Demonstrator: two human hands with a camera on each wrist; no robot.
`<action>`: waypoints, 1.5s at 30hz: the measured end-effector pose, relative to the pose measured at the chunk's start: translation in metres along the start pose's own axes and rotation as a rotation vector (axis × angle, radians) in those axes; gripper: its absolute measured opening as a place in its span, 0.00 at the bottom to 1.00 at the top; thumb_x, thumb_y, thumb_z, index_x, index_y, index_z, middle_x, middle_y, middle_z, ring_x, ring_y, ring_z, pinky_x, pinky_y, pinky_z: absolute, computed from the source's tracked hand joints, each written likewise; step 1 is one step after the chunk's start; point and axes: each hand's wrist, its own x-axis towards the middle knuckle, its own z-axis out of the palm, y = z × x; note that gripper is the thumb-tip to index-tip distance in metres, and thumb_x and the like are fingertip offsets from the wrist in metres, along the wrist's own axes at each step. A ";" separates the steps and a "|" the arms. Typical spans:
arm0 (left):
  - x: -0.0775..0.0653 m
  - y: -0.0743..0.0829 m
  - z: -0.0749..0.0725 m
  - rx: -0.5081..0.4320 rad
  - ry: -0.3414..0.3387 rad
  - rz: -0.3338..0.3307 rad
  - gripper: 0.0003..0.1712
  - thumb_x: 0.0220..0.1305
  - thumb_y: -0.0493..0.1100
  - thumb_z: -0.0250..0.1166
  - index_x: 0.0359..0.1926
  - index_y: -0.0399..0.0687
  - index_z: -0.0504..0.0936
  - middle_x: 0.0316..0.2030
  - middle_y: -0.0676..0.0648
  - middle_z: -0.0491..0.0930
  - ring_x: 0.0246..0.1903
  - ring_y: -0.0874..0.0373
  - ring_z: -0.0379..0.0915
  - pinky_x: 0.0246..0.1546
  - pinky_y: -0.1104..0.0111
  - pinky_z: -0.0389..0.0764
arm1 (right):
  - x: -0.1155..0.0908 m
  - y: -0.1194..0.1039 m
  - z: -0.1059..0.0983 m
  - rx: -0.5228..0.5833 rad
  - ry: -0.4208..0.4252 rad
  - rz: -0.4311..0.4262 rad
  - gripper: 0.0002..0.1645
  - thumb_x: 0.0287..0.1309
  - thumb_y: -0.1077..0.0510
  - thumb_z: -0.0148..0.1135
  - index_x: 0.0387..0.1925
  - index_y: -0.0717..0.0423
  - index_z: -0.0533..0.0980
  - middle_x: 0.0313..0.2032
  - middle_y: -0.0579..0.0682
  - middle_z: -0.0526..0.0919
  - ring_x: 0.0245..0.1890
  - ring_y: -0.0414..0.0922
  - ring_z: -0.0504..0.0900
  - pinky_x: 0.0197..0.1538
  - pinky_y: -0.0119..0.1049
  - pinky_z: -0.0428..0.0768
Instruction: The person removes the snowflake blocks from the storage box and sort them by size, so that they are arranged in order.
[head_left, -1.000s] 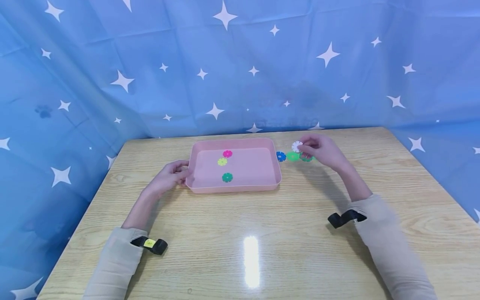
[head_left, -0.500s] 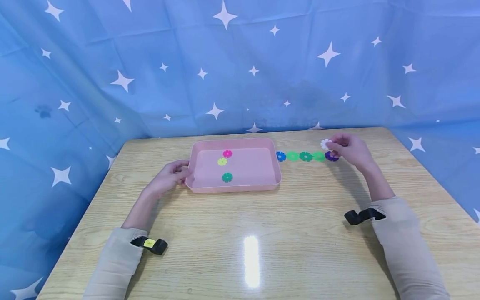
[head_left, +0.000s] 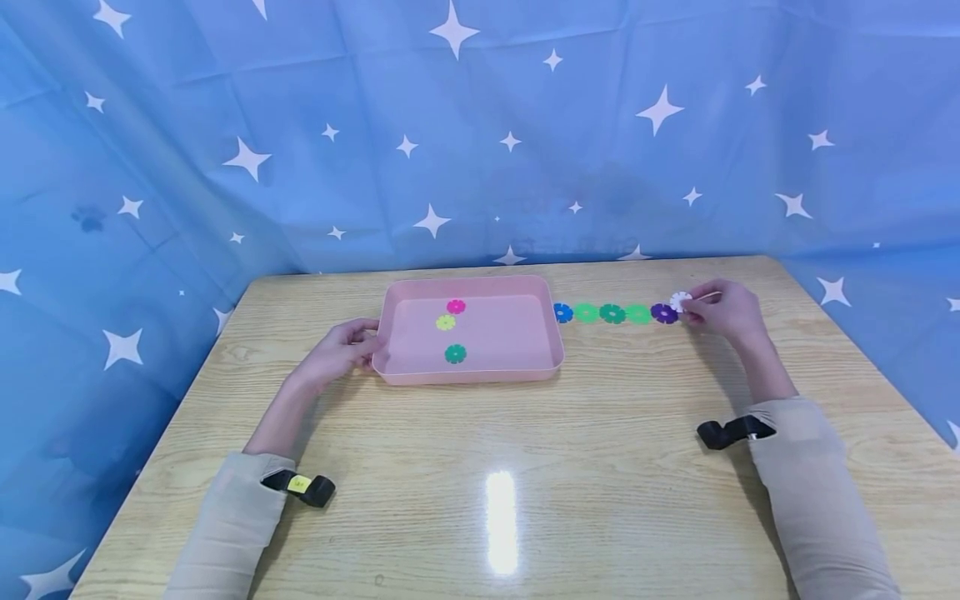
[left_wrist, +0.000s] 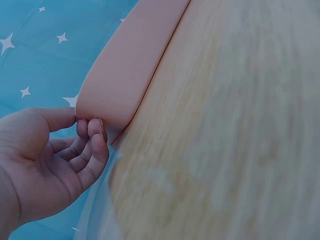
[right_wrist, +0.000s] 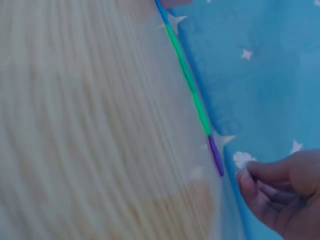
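Between thumb and fingers, my right hand [head_left: 726,310] pinches a white notched flower disc [head_left: 679,302]. It holds the disc tilted up, close to the purple disc [head_left: 663,313] at the right end of a row. That row runs left through light green, green and light green discs to a blue disc [head_left: 563,313] beside the pink tray [head_left: 510,335]. In the left wrist view my left hand [left_wrist: 60,160] grips the tray's end wall [left_wrist: 117,75], thumb at the rim and curled fingers against the side. Pink [head_left: 456,307], yellow [head_left: 446,322] and green [head_left: 455,354] discs lie inside the tray.
The wooden table [head_left: 420,467] carries everything, with a bright light reflection near its front middle. A blue curtain [head_left: 480,133] with white stars hangs right behind the table's far edge. Black wrist straps [head_left: 303,489] sit on both sleeves.
My right hand has moved right along the row with the white disc, from above the green discs past the purple one, and lowered it. The left hand stays at the tray.
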 end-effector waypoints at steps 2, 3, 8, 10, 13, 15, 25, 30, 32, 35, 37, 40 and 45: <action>0.000 -0.001 0.000 0.005 -0.002 0.006 0.29 0.76 0.38 0.56 0.71 0.27 0.62 0.39 0.39 0.76 0.30 0.58 0.73 0.32 0.69 0.79 | 0.000 0.004 -0.001 0.015 0.005 0.028 0.23 0.69 0.59 0.62 0.55 0.75 0.70 0.34 0.58 0.85 0.26 0.34 0.83 0.33 0.30 0.84; 0.000 -0.001 0.000 0.005 -0.003 0.009 0.29 0.76 0.38 0.56 0.71 0.27 0.62 0.39 0.39 0.76 0.30 0.58 0.73 0.32 0.69 0.79 | -0.001 0.005 -0.002 0.021 0.009 0.042 0.23 0.69 0.59 0.62 0.55 0.75 0.70 0.34 0.56 0.85 0.25 0.33 0.83 0.33 0.29 0.84; 0.000 -0.001 0.000 -0.001 -0.003 0.008 0.29 0.77 0.38 0.55 0.71 0.27 0.62 0.40 0.38 0.76 0.31 0.57 0.74 0.33 0.69 0.79 | 0.000 0.011 -0.006 0.039 0.022 0.099 0.23 0.69 0.60 0.62 0.54 0.76 0.70 0.30 0.50 0.83 0.24 0.32 0.81 0.33 0.28 0.83; 0.000 -0.001 -0.001 -0.001 -0.001 0.003 0.28 0.77 0.38 0.55 0.71 0.27 0.62 0.40 0.37 0.76 0.31 0.57 0.74 0.33 0.69 0.79 | 0.001 0.013 -0.006 0.034 0.026 0.107 0.23 0.68 0.60 0.62 0.53 0.77 0.71 0.27 0.46 0.82 0.24 0.31 0.81 0.32 0.27 0.83; 0.000 0.000 -0.001 -0.002 0.000 -0.006 0.28 0.77 0.38 0.55 0.71 0.28 0.62 0.40 0.37 0.76 0.30 0.57 0.73 0.33 0.69 0.79 | 0.003 0.016 -0.007 0.034 0.027 0.107 0.23 0.67 0.60 0.63 0.52 0.78 0.72 0.25 0.44 0.82 0.23 0.32 0.81 0.31 0.28 0.83; 0.001 -0.001 -0.001 -0.001 0.002 -0.009 0.28 0.77 0.39 0.56 0.71 0.28 0.63 0.40 0.37 0.75 0.30 0.57 0.73 0.32 0.69 0.78 | 0.005 0.017 -0.007 0.037 0.025 0.105 0.23 0.66 0.60 0.63 0.51 0.78 0.72 0.24 0.43 0.82 0.23 0.32 0.81 0.31 0.29 0.84; 0.000 -0.001 -0.001 0.003 0.002 -0.006 0.28 0.77 0.38 0.56 0.71 0.29 0.63 0.39 0.38 0.75 0.30 0.57 0.73 0.32 0.69 0.79 | 0.001 0.014 -0.003 -0.038 0.047 0.100 0.24 0.67 0.57 0.64 0.51 0.78 0.75 0.27 0.49 0.84 0.24 0.35 0.80 0.29 0.27 0.81; -0.001 -0.001 -0.001 0.002 0.000 -0.001 0.28 0.77 0.38 0.56 0.71 0.28 0.63 0.39 0.38 0.75 0.30 0.57 0.73 0.32 0.69 0.79 | 0.000 0.015 -0.001 -0.072 0.055 0.098 0.23 0.67 0.56 0.63 0.50 0.75 0.77 0.30 0.52 0.83 0.26 0.38 0.79 0.29 0.27 0.78; 0.000 -0.001 -0.001 0.006 -0.002 0.004 0.28 0.77 0.38 0.55 0.71 0.28 0.62 0.39 0.37 0.75 0.30 0.57 0.73 0.32 0.69 0.79 | -0.001 0.016 -0.001 -0.086 0.056 0.095 0.23 0.67 0.56 0.63 0.50 0.75 0.77 0.31 0.54 0.83 0.27 0.39 0.79 0.29 0.27 0.77; 0.000 -0.002 -0.001 0.007 0.001 0.001 0.28 0.77 0.37 0.55 0.71 0.28 0.62 0.39 0.38 0.75 0.30 0.57 0.73 0.32 0.69 0.79 | -0.001 0.016 -0.001 -0.093 0.054 0.095 0.23 0.67 0.55 0.63 0.50 0.75 0.77 0.32 0.55 0.83 0.28 0.40 0.79 0.29 0.26 0.76; 0.000 -0.002 -0.001 0.010 -0.003 0.002 0.28 0.77 0.37 0.55 0.71 0.27 0.62 0.39 0.38 0.75 0.30 0.56 0.73 0.33 0.69 0.79 | -0.001 0.016 -0.001 -0.090 0.054 0.093 0.24 0.67 0.55 0.63 0.50 0.75 0.77 0.32 0.55 0.84 0.28 0.40 0.80 0.29 0.26 0.76; 0.000 -0.001 -0.001 0.009 -0.001 -0.006 0.28 0.77 0.37 0.55 0.71 0.28 0.62 0.39 0.38 0.75 0.30 0.56 0.73 0.33 0.69 0.79 | -0.001 0.016 -0.002 -0.071 0.053 0.089 0.25 0.67 0.55 0.63 0.51 0.76 0.76 0.30 0.53 0.84 0.27 0.38 0.80 0.29 0.26 0.78; 0.001 0.000 0.000 0.004 -0.002 -0.013 0.27 0.77 0.38 0.55 0.70 0.29 0.64 0.38 0.38 0.75 0.29 0.56 0.73 0.32 0.69 0.79 | -0.002 0.015 -0.004 -0.034 0.050 0.085 0.26 0.70 0.55 0.60 0.54 0.77 0.74 0.33 0.56 0.84 0.27 0.36 0.80 0.32 0.28 0.82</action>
